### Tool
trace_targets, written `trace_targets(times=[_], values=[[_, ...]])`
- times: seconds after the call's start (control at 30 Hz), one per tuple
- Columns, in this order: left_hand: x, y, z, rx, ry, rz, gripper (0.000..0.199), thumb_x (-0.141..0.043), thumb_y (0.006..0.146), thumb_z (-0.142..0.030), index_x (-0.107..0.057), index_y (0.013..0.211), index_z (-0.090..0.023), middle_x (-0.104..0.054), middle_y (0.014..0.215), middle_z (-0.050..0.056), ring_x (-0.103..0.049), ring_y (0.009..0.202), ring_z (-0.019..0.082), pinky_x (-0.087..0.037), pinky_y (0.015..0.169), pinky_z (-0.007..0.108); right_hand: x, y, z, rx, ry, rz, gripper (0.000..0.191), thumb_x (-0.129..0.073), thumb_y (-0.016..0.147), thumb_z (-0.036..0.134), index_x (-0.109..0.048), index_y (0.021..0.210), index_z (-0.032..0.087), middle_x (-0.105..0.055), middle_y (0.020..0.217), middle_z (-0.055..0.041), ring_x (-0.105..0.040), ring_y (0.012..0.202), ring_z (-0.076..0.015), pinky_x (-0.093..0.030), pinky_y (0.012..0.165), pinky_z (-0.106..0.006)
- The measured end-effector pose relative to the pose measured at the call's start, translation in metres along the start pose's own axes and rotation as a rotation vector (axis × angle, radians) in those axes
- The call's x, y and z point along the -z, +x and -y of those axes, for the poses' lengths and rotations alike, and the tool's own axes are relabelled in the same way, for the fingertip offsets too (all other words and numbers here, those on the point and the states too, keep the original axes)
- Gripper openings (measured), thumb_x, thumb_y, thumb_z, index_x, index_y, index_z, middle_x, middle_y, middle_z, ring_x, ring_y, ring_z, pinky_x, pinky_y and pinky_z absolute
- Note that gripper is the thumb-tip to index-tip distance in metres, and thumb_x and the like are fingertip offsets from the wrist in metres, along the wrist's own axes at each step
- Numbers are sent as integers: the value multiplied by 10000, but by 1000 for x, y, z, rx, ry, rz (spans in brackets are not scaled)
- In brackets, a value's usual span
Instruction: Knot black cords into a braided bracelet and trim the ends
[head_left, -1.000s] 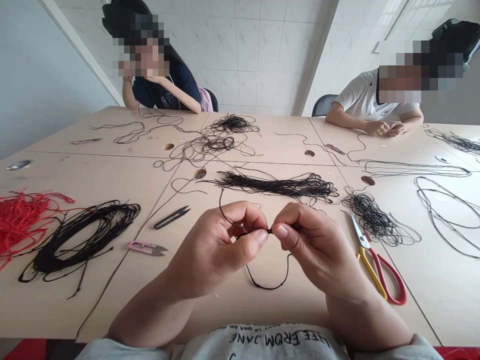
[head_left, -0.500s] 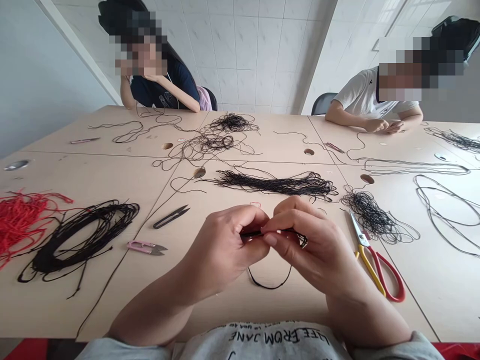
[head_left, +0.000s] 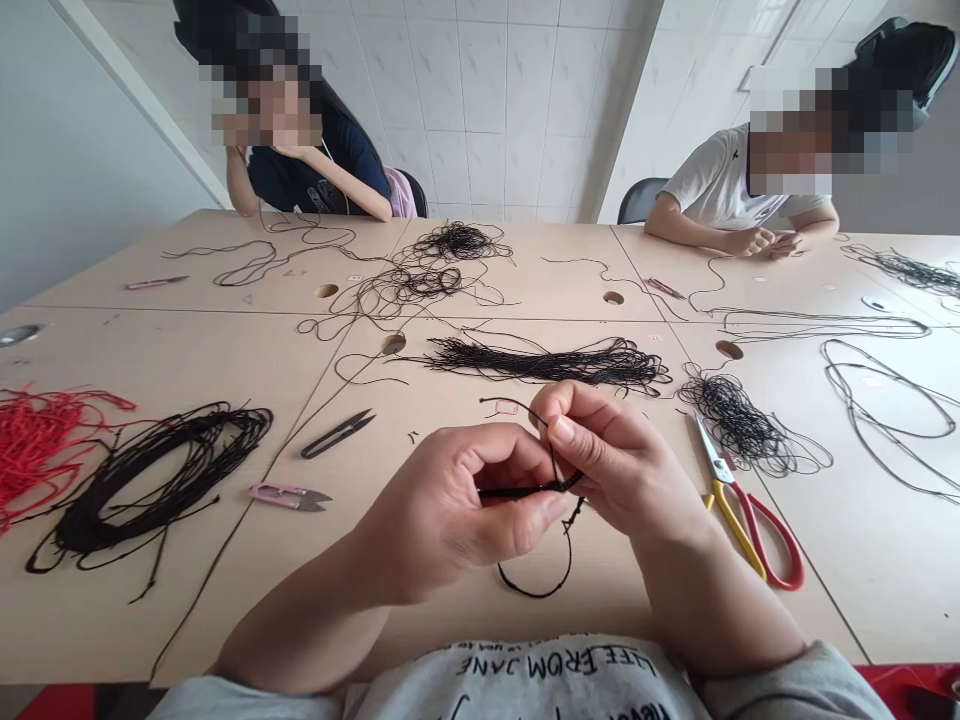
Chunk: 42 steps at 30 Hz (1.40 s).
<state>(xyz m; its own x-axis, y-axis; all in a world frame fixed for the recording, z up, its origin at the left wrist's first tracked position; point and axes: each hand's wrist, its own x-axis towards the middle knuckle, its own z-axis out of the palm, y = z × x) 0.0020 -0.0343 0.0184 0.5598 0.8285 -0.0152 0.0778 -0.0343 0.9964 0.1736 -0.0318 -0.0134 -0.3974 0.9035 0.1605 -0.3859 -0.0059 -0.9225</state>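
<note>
My left hand and my right hand hold a thin black cord stretched level between them. The left thumb and fingers pinch one stretch of it, and the right fingertips pinch the other end. A thin strand arcs up past my right forefinger, and a lower loop of the cord hangs down onto the pale wooden table. A small knotted bit shows under my right hand. Part of the cord is hidden behind my fingers.
Black thread snips, pink snips and red-and-yellow scissors lie near my hands. Red cord and black cord bundles spread across the table. Two seated people sit opposite, one working with both hands.
My hands have moved apart from their close grip, with the right hand higher. A longer stretch of cord now shows between them, and the view has tilted slightly.
</note>
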Motion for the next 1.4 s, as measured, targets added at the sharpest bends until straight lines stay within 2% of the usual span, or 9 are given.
trace_targets(times=[0.2, 0.53, 0.63, 0.73, 0.87, 1.03, 1.13, 1.3, 1.4], values=[[3, 0, 0, 9, -36, -5, 102, -669, 771, -184, -597, 699, -188, -436, 614, -52, -346, 548, 86, -320, 477, 200, -3, 2, 3, -133, 195, 22, 331, -748, 897, 443, -532, 872, 194, -483, 686, 53, -260, 507, -49, -183, 390, -155], [8, -2, 4, -5, -103, -8, 116, -683, 824, -237, -656, 723, -188, -464, 621, -32, -381, 562, 96, -345, 491, 208, -6, 3, 4, -133, 235, 28, 294, -732, 910, 430, -551, 883, 199, -498, 704, 50, -281, 501, -47, -193, 388, -152], [10, -2, 6, -20, -241, -20, 103, -676, 869, -207, -663, 768, -191, -509, 623, -35, -398, 541, 79, -343, 481, 185, -4, 2, 8, -59, 120, 24, 321, -753, 894, 469, -592, 921, 193, -531, 758, 40, -299, 493, -33, -228, 404, -163], [11, -2, 8, -61, -337, -90, 75, -675, 903, -210, -693, 830, -215, -532, 629, -35, -420, 534, 79, -342, 470, 177, -4, -3, 12, -3, -155, -23, 372, -820, 826, 489, -619, 920, 191, -573, 771, 18, -383, 521, -57, -302, 428, -193], [9, -3, 10, -166, -272, -159, 115, -676, 903, -188, -700, 793, -212, -548, 688, -24, -414, 544, 71, -332, 454, 171, -10, -9, 13, 44, -384, -92, 276, -765, 886, 432, -639, 872, 187, -553, 652, 25, -418, 528, -89, -323, 430, -215], [4, -5, 12, -257, -76, -258, 134, -668, 916, -174, -650, 791, -218, -566, 713, -45, -477, 574, 56, -405, 493, 135, -15, -11, 13, 208, -510, -115, 217, -708, 920, 299, -604, 770, 183, -586, 664, 1, -493, 592, -107, -384, 479, -222], [2, -5, 10, -301, 8, -326, 148, -651, 887, -117, -624, 774, -208, -558, 727, -60, -484, 565, 38, -403, 483, 112, -14, -11, 13, 200, -504, -126, 211, -722, 904, 281, -609, 755, 186, -581, 653, 6, -510, 614, -114, -396, 496, -222], [5, -3, 7, -229, -43, -231, 124, -638, 882, -116, -653, 800, -208, -551, 638, -81, -398, 486, 27, -338, 424, 106, -12, -11, 11, 153, -506, -111, 173, -726, 899, 259, -620, 782, 188, -580, 650, 17, -499, 603, -107, -395, 506, -221], [6, -1, 5, -248, -27, -266, 156, -650, 888, -141, -638, 739, -186, -564, 652, -63, -439, 525, 39, -382, 456, 121, -12, -11, 11, 198, -569, -104, 162, -701, 911, 246, -617, 787, 183, -588, 682, 13, -497, 602, -100, -402, 521, -225]])
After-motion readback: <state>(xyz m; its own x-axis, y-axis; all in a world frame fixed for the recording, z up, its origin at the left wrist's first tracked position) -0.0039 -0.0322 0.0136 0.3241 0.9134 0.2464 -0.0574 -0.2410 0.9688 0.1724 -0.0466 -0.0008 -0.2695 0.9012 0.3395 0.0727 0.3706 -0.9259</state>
